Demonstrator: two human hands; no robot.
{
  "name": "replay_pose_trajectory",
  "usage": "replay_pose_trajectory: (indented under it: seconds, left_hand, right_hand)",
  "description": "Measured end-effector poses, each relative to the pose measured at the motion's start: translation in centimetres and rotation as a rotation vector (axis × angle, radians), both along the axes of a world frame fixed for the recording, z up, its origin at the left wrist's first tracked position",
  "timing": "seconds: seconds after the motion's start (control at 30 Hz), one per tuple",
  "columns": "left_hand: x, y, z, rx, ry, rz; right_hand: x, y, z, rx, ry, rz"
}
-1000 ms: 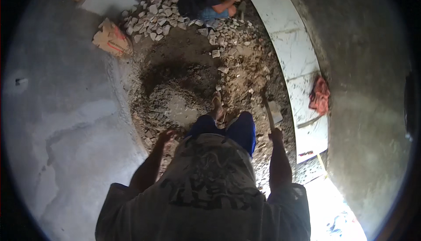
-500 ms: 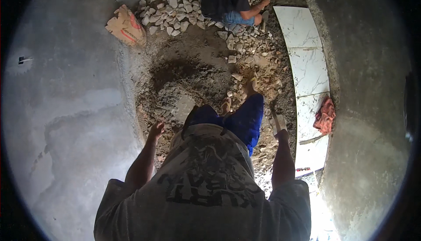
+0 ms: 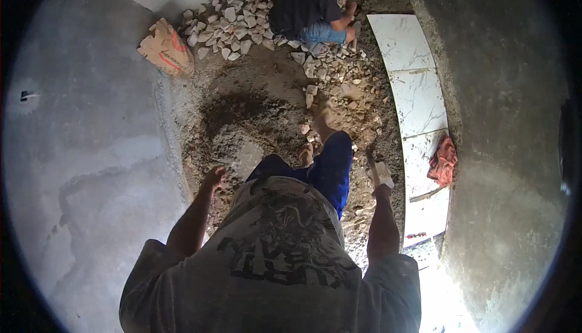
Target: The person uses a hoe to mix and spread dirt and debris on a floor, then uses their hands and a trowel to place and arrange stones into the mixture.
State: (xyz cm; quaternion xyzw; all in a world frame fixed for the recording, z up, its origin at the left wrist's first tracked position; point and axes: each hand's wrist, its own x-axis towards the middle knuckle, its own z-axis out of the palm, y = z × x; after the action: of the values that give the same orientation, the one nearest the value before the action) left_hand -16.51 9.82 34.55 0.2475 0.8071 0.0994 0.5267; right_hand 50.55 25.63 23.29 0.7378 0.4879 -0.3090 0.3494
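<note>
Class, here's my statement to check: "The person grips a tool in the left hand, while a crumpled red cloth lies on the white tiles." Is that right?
Not quite: the hand is wrong. The head view shows the tool in the person's right hand. The crumpled red cloth does lie on the white tiles.

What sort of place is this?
Likely an indoor building site, with the floor unfinished: loose stones lie heaped on bare dirt, beside a rough grey wall, and a strip of white tiles runs along the right side.
</note>
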Motion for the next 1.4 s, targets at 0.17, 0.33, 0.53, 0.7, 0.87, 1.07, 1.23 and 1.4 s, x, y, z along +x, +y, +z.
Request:
replay_pose_trajectory:
  seconds: [0.17, 0.33, 0.53, 0.7, 0.87, 1.07, 1.23, 1.4]
  left_hand:
    - [-1.0, 1.1, 0.3, 0.200, -0.067, 0.371]
    - [0.9, -3.0, -0.4, 0.021, -0.143, 0.592]
    - [2.4, -4.5, -0.5, -0.153, -0.185, 0.564]
    - [0.0, -2.3, -0.8, -0.064, -0.235, 0.481]
    - [0.9, 3.0, 0.8, -0.026, -0.098, 0.400]
    - [1.5, 2.0, -0.1, -0.075, -0.157, 0.357]
    - [0.7, 3.2, 0.4, -0.075, -0.108, 0.263]
    - [0.7, 4.9, 0.4, 0.052, -0.102, 0.330]
  right_hand:
    - [2.3, 0.6, -2.3, 0.034, 0.015, 0.044]
    - [2.1, 0.5, -1.5, -0.007, 0.037, 0.000]
    - [1.2, -0.9, -1.4, -0.080, -0.042, 0.170]
    - [-3.0, 0.8, 0.5, -0.076, -0.002, -0.002]
    - [-1.5, 0.1, -0.5, -0.001, -0.021, 0.042]
    - [1.0, -0.2, -0.2, 0.031, -0.055, -0.016]
    - [-1.1, -1.7, 1.9, 0.155, -0.021, -0.187]
    - [-3.5, -1.8, 2.4, -0.032, -0.079, -0.076]
